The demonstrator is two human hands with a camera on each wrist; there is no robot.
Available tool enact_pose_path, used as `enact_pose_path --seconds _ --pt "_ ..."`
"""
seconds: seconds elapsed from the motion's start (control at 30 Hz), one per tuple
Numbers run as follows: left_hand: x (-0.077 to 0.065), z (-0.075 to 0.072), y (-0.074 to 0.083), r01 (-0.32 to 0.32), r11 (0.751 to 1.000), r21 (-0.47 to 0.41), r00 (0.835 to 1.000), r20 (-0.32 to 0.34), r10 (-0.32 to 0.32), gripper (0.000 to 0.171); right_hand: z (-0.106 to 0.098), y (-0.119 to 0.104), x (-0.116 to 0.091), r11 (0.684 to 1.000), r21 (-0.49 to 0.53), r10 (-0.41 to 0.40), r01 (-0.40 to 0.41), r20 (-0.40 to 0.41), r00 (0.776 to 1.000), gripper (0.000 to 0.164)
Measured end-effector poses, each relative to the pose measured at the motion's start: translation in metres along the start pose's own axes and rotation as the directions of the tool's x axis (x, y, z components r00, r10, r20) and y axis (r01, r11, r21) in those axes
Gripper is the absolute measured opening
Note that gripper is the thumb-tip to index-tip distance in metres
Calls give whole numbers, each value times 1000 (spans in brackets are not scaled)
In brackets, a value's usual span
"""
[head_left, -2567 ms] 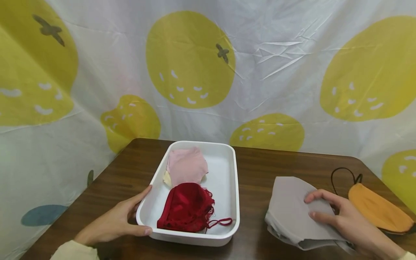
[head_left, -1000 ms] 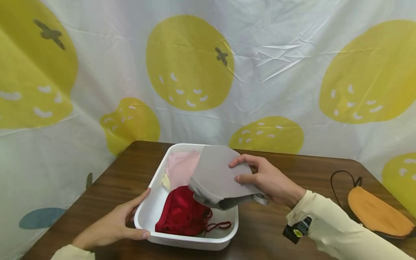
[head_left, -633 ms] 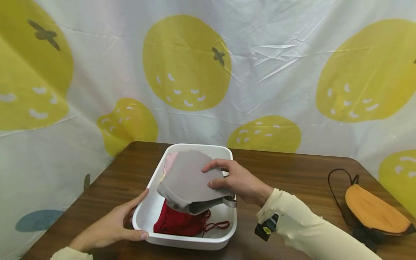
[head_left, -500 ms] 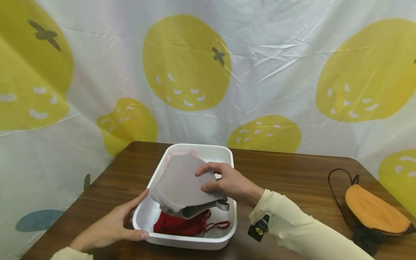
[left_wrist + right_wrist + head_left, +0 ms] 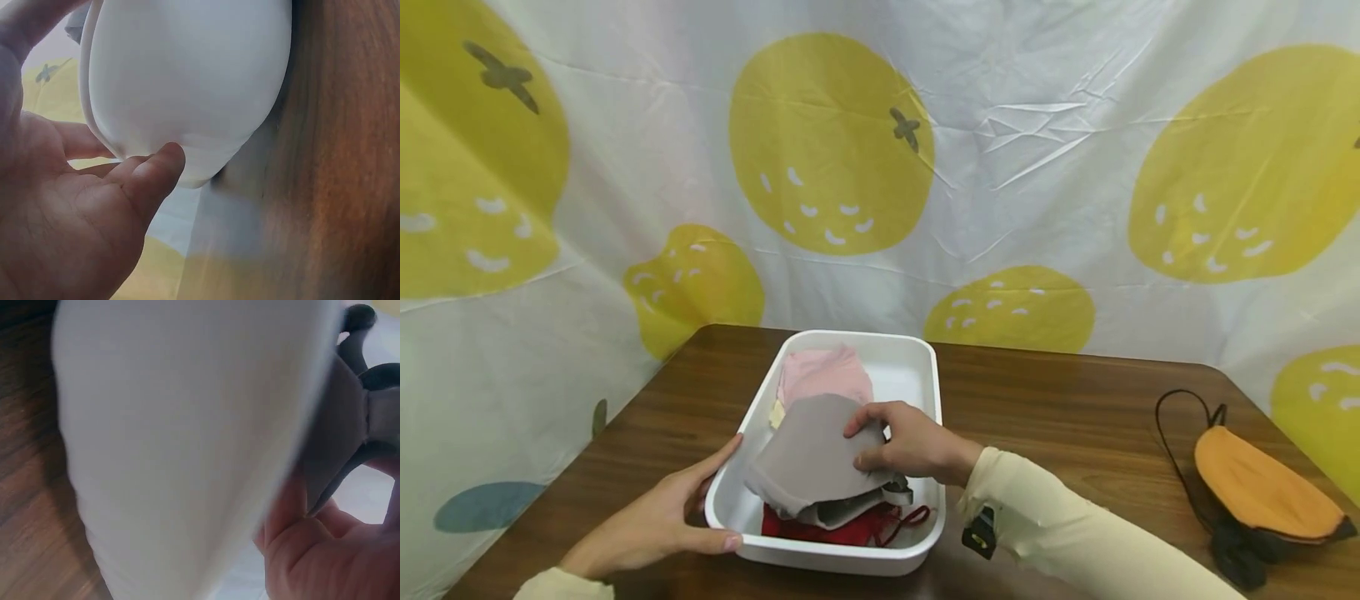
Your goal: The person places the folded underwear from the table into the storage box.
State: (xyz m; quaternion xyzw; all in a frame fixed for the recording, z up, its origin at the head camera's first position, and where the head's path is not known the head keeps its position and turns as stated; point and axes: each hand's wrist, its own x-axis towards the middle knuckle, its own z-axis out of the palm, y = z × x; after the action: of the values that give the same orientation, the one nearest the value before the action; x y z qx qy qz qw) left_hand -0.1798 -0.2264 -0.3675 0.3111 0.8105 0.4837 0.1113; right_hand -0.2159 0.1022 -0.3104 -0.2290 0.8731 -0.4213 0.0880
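Note:
My right hand (image 5: 917,442) grips the right edge of a grey folded bra (image 5: 812,454) inside the white tray (image 5: 934,392). Beneath the grey bra a red lace bra (image 5: 842,533) is mostly covered, its thin strap showing at the right. A pink folded garment (image 5: 823,371) lies at the tray's far end. At the near left corner my left hand (image 5: 655,517) holds the tray, thumb on the front wall. In the right wrist view, the tray wall (image 5: 175,437) hides part of the hand and the grey bra (image 5: 334,425).
On the brown table (image 5: 1075,417), well to the right, lies an orange bra (image 5: 1262,483) with black straps. A bit of pale yellow fabric (image 5: 777,413) peeks out beside the pink garment. A curtain with yellow fruit prints (image 5: 835,142) hangs behind the table.
My right hand has carried the grey bra leftward from the table into the tray, then lowered it toward the near end over the red bra. The left hand has kept its hold on the tray.

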Motion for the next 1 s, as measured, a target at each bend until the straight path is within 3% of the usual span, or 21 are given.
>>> enact_pose_path --seconds 0.17,0.3,0.53,0.77,1.0 --pt "1 1 0 4 1000 4 1000 0 -4 108 5 -1 -2 984 -179 -16 19 19 1000 25" --pt "1 3 0 9 1000 -13 1000 7 -9 107 6 -3 -3 965 -261 -4 20 60 998 23" --pt "1 -1 2 9 999 47 1000 -11 -8 108 8 -2 1 937 -340 -49 83 107 993 25" --pt "0 0 2 1 1000 22 1000 -8 -1 108 16 -3 3 883 -457 -58 112 131 990 32" --pt "1 -1 2 22 999 29 1000 -6 -22 109 16 -6 3 864 -490 -67 114 113 991 28"
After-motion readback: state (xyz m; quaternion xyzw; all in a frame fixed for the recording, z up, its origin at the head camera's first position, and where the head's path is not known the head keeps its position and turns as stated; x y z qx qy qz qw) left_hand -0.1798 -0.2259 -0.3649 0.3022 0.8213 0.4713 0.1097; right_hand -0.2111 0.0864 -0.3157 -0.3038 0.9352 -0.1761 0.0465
